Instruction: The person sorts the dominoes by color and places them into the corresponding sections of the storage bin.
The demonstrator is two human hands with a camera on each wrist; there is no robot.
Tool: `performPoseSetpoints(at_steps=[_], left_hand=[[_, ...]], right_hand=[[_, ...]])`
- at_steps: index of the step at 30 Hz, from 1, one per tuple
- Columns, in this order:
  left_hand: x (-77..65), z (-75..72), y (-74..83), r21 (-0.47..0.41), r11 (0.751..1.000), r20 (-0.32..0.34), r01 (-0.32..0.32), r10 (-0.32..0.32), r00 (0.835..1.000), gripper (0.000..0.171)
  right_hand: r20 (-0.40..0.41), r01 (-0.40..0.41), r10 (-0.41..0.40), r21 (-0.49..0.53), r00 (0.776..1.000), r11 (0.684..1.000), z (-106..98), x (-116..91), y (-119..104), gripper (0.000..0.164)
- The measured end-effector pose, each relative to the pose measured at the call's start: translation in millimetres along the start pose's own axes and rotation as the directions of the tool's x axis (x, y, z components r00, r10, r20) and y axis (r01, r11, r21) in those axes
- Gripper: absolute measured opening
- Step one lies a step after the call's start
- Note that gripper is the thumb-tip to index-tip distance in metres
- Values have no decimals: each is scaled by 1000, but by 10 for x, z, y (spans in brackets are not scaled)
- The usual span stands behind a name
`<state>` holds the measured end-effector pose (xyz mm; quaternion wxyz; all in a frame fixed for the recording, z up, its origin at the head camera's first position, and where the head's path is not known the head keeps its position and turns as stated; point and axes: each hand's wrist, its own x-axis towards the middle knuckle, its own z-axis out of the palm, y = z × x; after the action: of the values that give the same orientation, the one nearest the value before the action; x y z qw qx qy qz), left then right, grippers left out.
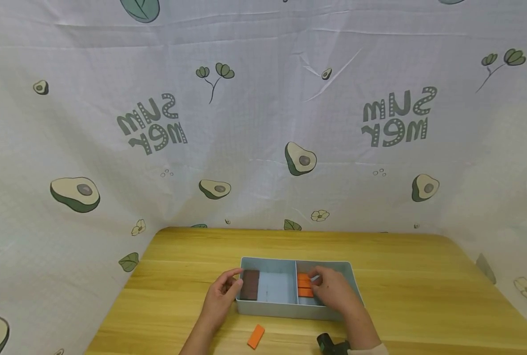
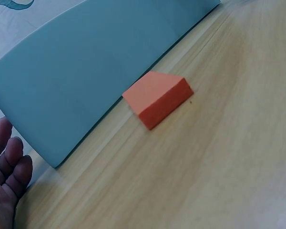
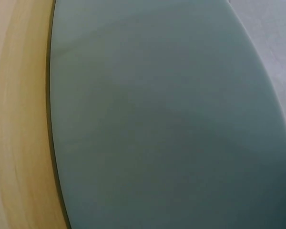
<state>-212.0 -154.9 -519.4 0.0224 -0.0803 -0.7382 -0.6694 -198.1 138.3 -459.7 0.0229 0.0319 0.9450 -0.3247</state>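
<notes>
A light blue box [image 1: 268, 309] with a divider stands on the table. My left hand [image 1: 219, 298] is at its left end, thumb and index fingertips right at the rim. Loosely bent fingers [image 2: 20, 174] show beside the end wall in the left wrist view. Dark brown blocks [image 1: 249, 285] lie side by side in the left compartment. Over the right compartment, my right hand [image 1: 333, 288] has its curled fingers at the orange blocks [image 1: 305, 284]; whether it pinches one I cannot tell. Another orange block [image 1: 256, 337] lies on the table before the box.
The box's blue wall [image 3: 167, 114] fills most of the right wrist view. A black device [image 1: 330, 344] is beside my right forearm at the front. Behind the wooden table [image 1: 192, 246] hangs a white cloth [image 1: 254, 123] printed with avocados, which also closes off both sides.
</notes>
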Motion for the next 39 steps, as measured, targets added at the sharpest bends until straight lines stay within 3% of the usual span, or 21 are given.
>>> performPoseSetpoints(at_steps=[12, 17, 20, 23, 25, 26, 29, 31, 33, 36, 39], left_hand=[[3, -5, -17, -9, 1000, 11, 13, -13, 1000, 33], [-4, -2, -21, -10, 1000, 13, 19, -19, 1000, 34], [-2, -4, -24, -2, 1000, 14, 18, -18, 1000, 33], [6, -9, -30, 13, 1000, 17, 15, -15, 1000, 34], [13, -14, -35, 28, 999, 18, 17, -17, 1000, 34], [15, -16, -35, 33, 999, 18, 18, -19, 1000, 33], [18, -21, -35, 39, 999, 16, 18, -19, 1000, 33], [20, -20, -36, 38, 999, 13, 7, -7, 1000, 33], [20, -21, -36, 38, 999, 12, 1, -2, 1000, 32], [17, -16, -32, 39, 999, 6, -1, 1, 1000, 32], [10, -10, -22, 39, 999, 4, 3, -3, 1000, 32]], right_hand=[[13, -6, 6, -3, 1000, 1000, -13, -3, 7, 22], [-18, 18, -18, 10, 1000, 1000, -29, -25, -36, 21], [-32, 46, -43, 111, 999, 993, -74, -85, -133, 22], [14, 124, -132, 258, 991, 958, -156, -186, -269, 23], [95, 203, -251, 352, 963, 914, -202, -257, -359, 24], [145, 243, -320, 392, 936, 887, -214, -291, -402, 23], [325, 279, -478, 504, 816, 817, -195, -380, -524, 22], [430, 257, -518, 531, 739, 807, -131, -430, -596, 22], [524, 229, -511, 510, 681, 829, -44, -466, -655, 25], [603, 245, -481, 433, 637, 867, 112, -504, -700, 32], [620, 320, -461, 332, 635, 887, 242, -513, -715, 36]])
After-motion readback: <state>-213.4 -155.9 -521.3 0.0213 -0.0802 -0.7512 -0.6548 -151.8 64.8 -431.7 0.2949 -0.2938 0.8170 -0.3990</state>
